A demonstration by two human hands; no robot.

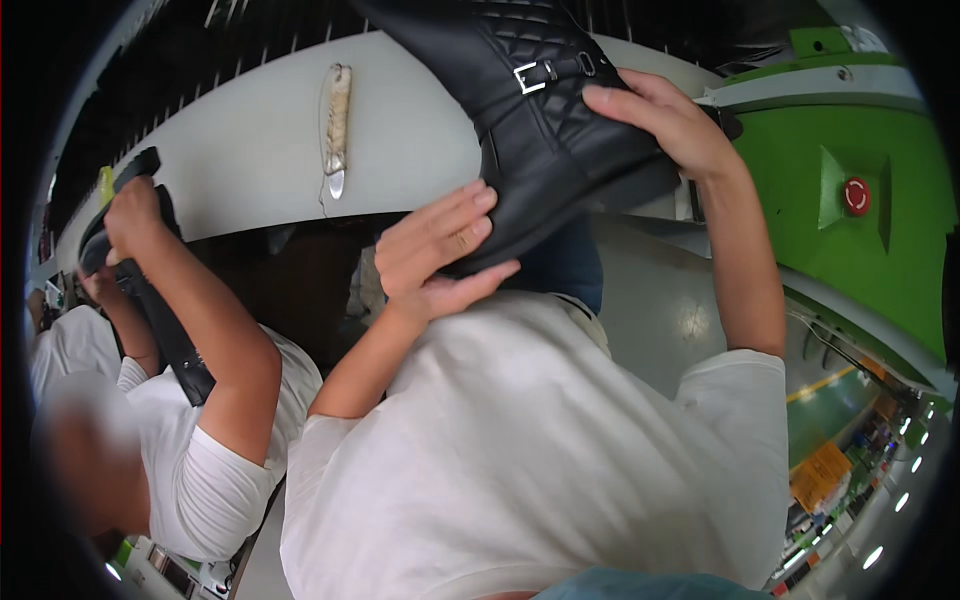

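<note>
A black leather boot (545, 150) with a quilted panel, a strap and a silver buckle lies tilted between my two hands. Its toe points down toward me, and its shaft runs out past the top of the head view. My left hand (435, 250) is closed round the toe, thumb at the sole side and fingers over the upper. Around the heel end wraps my right hand (670, 120), its thumb lying on the quilted leather. On the pale worktable to the left of the boot rests a knife (338, 130) with a wrapped handle and a short blade.
The curved white worktable (250, 130) stretches across in front of me. To the left a co-worker (220, 400) in a white shirt holds another black boot (165, 330). A green machine (800, 170) with a red stop button (856, 196) stands close at the right.
</note>
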